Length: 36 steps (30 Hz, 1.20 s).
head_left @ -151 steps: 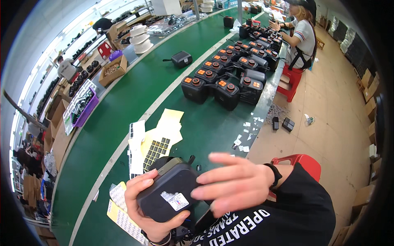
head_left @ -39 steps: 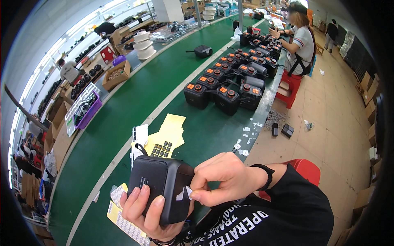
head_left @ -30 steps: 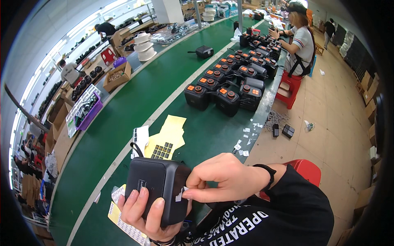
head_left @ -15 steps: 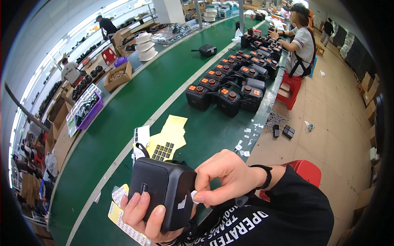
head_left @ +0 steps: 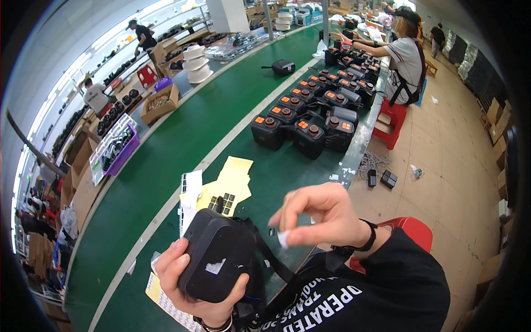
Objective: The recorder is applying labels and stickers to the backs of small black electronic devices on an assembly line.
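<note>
My left hand (head_left: 176, 271) grips a black box-shaped device (head_left: 227, 240), probably a portable speaker, with a black strap (head_left: 271, 257) hanging from it. A torn white paper remnant (head_left: 215, 266) sticks to the device's upturned face. To the right, my right hand (head_left: 323, 213), slightly blurred, is closed in a pinch on a small white paper scrap (head_left: 284, 239), apart from the device. Just beyond the device lie yellow sheets (head_left: 237, 167), small black square stickers (head_left: 229, 200) and white paper (head_left: 191, 191). A printed sticker sheet (head_left: 168, 301) rests beside my left hand.
Rows of black devices with orange buttons (head_left: 293, 103) stand on the green work surface (head_left: 149, 182). White scraps (head_left: 345, 170) dot its right edge. A co-worker (head_left: 406, 63) sits farther along, on a red stool (head_left: 391, 124). Across the surface are a purple basket (head_left: 120, 152) and cardboard box (head_left: 160, 104).
My right hand has pulled away from the device, rightward and up, with the white scrap. My left hand has turned the device so the face with the remnant points up. The co-worker's arms have stretched out.
</note>
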### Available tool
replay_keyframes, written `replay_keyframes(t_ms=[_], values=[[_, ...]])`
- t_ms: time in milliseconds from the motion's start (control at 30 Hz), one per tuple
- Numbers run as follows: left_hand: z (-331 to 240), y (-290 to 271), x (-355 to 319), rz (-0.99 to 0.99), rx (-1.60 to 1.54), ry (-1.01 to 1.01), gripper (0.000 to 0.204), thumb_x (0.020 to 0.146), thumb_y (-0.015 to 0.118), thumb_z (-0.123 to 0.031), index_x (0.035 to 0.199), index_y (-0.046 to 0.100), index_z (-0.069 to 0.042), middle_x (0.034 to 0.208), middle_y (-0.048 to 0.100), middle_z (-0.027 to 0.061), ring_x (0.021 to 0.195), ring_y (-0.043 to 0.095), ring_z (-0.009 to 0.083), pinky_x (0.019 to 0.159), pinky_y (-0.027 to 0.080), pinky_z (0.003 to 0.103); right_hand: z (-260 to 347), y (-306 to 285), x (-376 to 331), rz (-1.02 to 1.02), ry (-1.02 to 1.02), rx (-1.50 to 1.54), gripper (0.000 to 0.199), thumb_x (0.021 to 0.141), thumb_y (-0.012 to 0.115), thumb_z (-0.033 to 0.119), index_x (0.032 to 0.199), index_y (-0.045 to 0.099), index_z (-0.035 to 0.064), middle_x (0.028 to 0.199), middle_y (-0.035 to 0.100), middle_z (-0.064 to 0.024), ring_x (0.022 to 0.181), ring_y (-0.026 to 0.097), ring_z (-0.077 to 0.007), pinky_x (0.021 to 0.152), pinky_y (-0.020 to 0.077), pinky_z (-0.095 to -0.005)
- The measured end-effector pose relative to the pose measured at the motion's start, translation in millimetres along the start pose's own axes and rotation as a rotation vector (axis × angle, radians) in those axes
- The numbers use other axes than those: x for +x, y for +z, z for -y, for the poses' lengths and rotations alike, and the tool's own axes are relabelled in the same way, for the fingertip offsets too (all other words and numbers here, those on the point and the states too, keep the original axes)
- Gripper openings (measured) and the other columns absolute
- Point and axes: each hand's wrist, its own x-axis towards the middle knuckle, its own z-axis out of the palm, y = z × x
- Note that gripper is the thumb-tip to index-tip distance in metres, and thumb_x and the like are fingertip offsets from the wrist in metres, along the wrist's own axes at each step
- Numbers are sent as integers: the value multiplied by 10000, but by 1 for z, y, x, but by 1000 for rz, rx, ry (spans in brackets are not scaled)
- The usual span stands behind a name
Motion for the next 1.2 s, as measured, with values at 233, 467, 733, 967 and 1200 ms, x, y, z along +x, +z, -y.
replay_keyframes(t_ms=[233,467,733,967,1200], values=[[-8,8,3,-44,-198,-277,864,521,852,-373,1188,427,-26,1152,492,187,1040,534,259,891,458,354,-98,-72,-65,-361,-250,-1166,144,694,717,51,820,648,51,858,604,-56,814,586,-200,808,455,-357],[-13,17,5,-19,-411,-446,790,471,855,-191,1136,461,-29,1088,492,167,1011,508,236,891,428,357,-148,-88,-120,-243,-108,-1173,173,761,657,121,930,676,87,1135,596,-26,1059,535,-212,1037,255,-442],[-13,20,-2,44,-401,-418,787,474,858,-184,1134,460,-18,1090,495,165,1013,514,238,896,425,359,-127,-81,-127,-239,-109,-1239,308,747,677,126,1048,633,76,1103,598,-101,1016,565,-233,1053,224,-455],[-21,10,-25,111,-208,-441,827,507,860,-267,1165,439,7,1130,507,164,1034,542,246,907,443,355,-25,-15,-41,-11,-474,-443,206,668,763,62,838,647,62,837,532,-29,772,535,-186,912,392,-411],[-42,-2,-47,24,65,-433,752,508,842,-227,1136,485,-17,1109,512,148,1022,521,230,911,404,354,-39,26,-15,210,-435,-354,187,683,765,97,833,661,56,815,528,-25,739,519,-170,877,410,-407]])
